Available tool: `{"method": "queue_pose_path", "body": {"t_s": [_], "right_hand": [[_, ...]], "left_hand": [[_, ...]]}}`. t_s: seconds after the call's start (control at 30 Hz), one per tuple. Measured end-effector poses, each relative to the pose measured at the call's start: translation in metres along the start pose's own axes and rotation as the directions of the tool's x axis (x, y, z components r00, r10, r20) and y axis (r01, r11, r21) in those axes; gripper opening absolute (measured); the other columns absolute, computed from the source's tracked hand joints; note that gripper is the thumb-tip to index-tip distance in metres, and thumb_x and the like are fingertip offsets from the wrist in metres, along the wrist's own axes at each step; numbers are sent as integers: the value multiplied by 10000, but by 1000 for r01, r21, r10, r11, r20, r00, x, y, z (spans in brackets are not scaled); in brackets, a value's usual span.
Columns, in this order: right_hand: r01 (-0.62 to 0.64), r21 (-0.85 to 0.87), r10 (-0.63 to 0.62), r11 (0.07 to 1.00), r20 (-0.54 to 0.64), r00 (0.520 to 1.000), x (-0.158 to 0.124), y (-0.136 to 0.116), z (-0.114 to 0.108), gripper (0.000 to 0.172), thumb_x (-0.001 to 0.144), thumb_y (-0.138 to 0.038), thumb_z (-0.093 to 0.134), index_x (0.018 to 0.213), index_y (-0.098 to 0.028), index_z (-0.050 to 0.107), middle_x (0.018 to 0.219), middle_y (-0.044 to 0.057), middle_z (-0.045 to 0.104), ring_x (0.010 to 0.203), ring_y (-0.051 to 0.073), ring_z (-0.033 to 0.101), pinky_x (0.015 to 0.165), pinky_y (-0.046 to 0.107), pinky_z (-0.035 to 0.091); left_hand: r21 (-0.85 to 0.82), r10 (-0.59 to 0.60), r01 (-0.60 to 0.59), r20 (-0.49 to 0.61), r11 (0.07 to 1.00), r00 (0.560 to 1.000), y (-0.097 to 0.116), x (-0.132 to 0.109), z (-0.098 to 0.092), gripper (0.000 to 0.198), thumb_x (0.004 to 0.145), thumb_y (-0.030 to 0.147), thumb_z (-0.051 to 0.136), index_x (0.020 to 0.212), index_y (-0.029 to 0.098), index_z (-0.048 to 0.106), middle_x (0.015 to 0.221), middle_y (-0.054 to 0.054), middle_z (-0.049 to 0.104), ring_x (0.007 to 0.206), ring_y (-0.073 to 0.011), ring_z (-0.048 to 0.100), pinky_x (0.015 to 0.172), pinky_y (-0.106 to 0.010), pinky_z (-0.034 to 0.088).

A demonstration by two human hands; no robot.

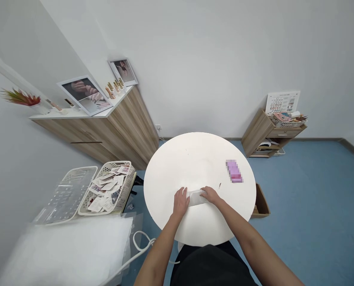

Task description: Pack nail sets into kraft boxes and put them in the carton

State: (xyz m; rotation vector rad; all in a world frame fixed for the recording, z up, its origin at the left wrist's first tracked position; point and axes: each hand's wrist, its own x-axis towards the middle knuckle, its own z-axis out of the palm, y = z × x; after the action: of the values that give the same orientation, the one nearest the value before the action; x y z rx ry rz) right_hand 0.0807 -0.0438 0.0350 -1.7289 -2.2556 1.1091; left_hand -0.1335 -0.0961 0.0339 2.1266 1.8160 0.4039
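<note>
A small translucent whitish strip, like a folded plastic sleeve (197, 198), lies on the near half of the round white table (171, 167). My left hand (181, 201) is closed at its left end, thumb against the strip. At the other end, the fingers of my right hand (210, 194) pinch the upper right corner. The strip stretches between both hands, flat or nearly flat on the tabletop. Farther right on the table sits a pixelated purple item (234, 171), its kind blurred out.
White baskets at left include one with small packets (107, 188), beside a stack of translucent sheets (75, 246). A white cable (141, 250) loops near my left arm. A wood cabinet (126, 123), a small shelf (262, 133) and a cardboard box (262, 202) surround the table.
</note>
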Motion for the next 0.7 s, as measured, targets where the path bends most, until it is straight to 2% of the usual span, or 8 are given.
{"method": "queue_pose_path", "body": {"t_s": [0.07, 0.13, 0.27, 0.37, 0.43, 0.5, 0.6, 0.7], "right_hand": [[10, -30, -11, 1000, -14, 1000, 4, 3, 3, 342, 882, -315, 547, 1187, -201, 653, 1102, 82, 653, 1066, 215, 584, 922, 293, 407], [17, -77, -19, 997, -25, 1000, 7, 3, 5, 333, 882, -303, 554, 1182, -199, 654, 1095, 86, 639, 1056, 213, 578, 910, 291, 412], [31, -227, -58, 973, -113, 992, -1, -2, 9, 359, 862, -263, 577, 1216, -228, 628, 1227, 99, 602, 1154, 255, 515, 984, 372, 383], [149, -315, -192, 937, -109, 975, -15, -7, 12, 432, 870, -211, 521, 1297, -244, 570, 1355, 88, 561, 1297, 272, 417, 1134, 498, 201], [210, -330, -241, 920, -57, 969, -27, -8, 15, 490, 878, -234, 490, 1368, -232, 508, 1427, 91, 513, 1354, 276, 369, 1166, 551, 69], [227, -324, -248, 919, -25, 968, -38, -7, 17, 566, 877, -318, 495, 1429, -204, 438, 1488, 113, 442, 1388, 289, 333, 1167, 574, 1], [247, -303, -253, 920, 22, 967, -51, -3, 20, 697, 832, -406, 553, 1468, -177, 380, 1539, 138, 353, 1422, 306, 286, 1165, 585, -36], [241, -270, -230, 932, 72, 971, -59, -3, 20, 683, 804, -327, 587, 1449, -182, 414, 1524, 142, 379, 1395, 292, 350, 1173, 566, 4]], "left_hand": [[127, 199, -200, 23, 971, 980, 3, -7, 7, 481, 915, 209, 402, 1395, 186, 433, 1472, -118, 458, 1365, -259, 399, 1152, -507, 260], [186, 294, -311, 115, 932, 949, 6, -11, 16, 534, 897, 204, 423, 1429, 199, 385, 1512, -105, 409, 1403, -256, 350, 1175, -533, 200], [235, 251, -296, 205, 926, 946, 9, -14, 28, 642, 852, 180, 443, 1476, 178, 296, 1551, -124, 339, 1433, -280, 297, 1165, -581, 181], [213, 249, -297, 224, 931, 942, 9, -6, 28, 676, 821, 166, 463, 1474, 170, 290, 1511, -139, 403, 1407, -270, 352, 1171, -557, 195], [181, 271, -318, 242, 931, 932, 9, 1, 24, 700, 787, 167, 507, 1459, 155, 309, 1455, -157, 469, 1375, -263, 403, 1175, -526, 213], [133, 303, -348, 272, 928, 913, 7, 7, 19, 708, 755, 178, 557, 1430, 145, 347, 1404, -165, 517, 1342, -258, 445, 1175, -490, 239], [50, 349, -382, 312, 923, 884, 5, 7, 16, 670, 734, 220, 614, 1373, 171, 418, 1349, -146, 565, 1296, -266, 494, 1167, -479, 266], [-15, 348, -366, 343, 931, 873, 5, 0, 15, 605, 715, 253, 651, 1299, 192, 503, 1309, -128, 597, 1246, -281, 535, 1151, -489, 286]]}}
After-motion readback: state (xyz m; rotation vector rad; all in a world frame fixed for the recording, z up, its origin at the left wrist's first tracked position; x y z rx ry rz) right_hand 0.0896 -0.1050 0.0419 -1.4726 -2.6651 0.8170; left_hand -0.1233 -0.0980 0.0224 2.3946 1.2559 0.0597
